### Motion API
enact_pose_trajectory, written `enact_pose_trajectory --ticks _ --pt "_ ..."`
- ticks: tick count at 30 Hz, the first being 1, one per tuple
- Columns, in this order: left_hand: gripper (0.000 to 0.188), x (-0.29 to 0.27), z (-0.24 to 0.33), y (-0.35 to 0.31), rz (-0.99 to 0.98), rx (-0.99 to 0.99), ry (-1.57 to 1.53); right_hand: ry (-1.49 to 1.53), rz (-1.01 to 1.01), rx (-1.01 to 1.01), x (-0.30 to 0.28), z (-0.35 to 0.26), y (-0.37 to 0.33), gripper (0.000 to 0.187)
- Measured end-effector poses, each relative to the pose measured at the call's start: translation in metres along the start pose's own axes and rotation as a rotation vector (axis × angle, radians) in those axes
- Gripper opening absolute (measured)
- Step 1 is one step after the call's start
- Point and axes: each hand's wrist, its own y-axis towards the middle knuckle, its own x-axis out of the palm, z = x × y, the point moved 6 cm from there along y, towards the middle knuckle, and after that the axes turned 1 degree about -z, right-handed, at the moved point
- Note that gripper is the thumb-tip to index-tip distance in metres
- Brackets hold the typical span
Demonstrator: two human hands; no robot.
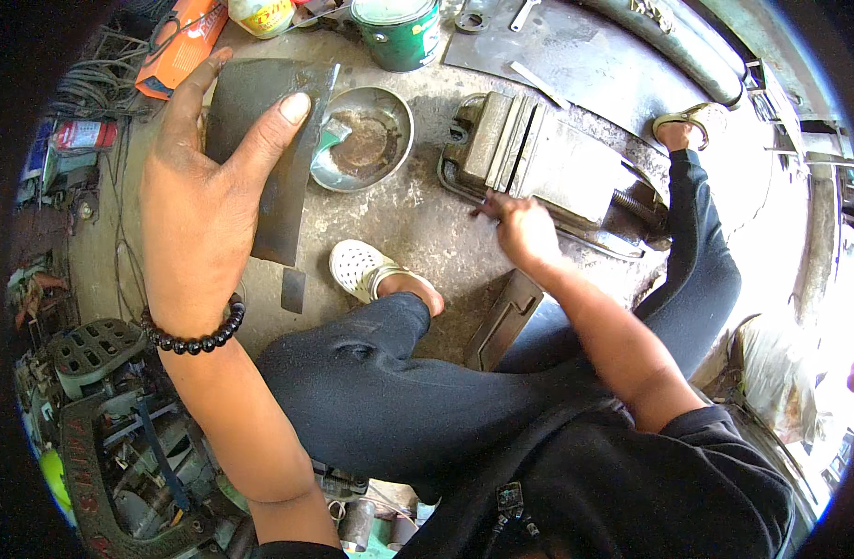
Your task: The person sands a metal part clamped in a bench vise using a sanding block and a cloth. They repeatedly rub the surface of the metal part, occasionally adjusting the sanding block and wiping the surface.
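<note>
Raised at the left, my left hand [203, 214] grips a flat dark metal plate [292, 205], its thumb across the front face. Just below the plate's lower edge shows a small dark rectangular strip [294, 292]; I cannot tell whether it is joined on. My right hand [523, 228] is at the near side of a grey bench vise [567, 172] on the floor, by the narrow gap between its jaws. Its fingers are bent and blurred, so what they hold, if anything, is unclear. Behind the plate, a round metal pan [399, 154] holds a green-and-white piece [327, 140], partly hidden.
A green paint can [396, 42] and an orange box [177, 51] stand at the back. A large dark sheet [595, 70] carries a wrench [524, 14] and a flat metal strip [541, 85]. Cables and a cluttered metal frame [82, 466] line the left. My clogged foot [362, 265] is near the pan.
</note>
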Motion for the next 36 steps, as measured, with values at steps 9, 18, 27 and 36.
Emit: enact_pose_trajectory --ticks 9,18,27,36 --pt "0.071 0.002 0.000 0.004 -0.008 0.023 0.048 -0.399 0.107 0.113 -0.030 0.063 0.095 0.060" --pt "0.069 0.017 0.000 0.014 -0.070 -0.064 -0.030 -0.276 -0.026 -0.194 0.023 0.041 0.004 0.060" --pt "0.069 0.023 -0.004 0.011 -0.059 -0.136 0.040 -0.550 -0.206 -0.468 -0.039 0.114 0.101 0.054" --pt "0.072 0.044 -0.010 0.018 -0.162 -0.151 0.090 -0.357 0.041 0.072 -0.042 0.099 0.125 0.067"
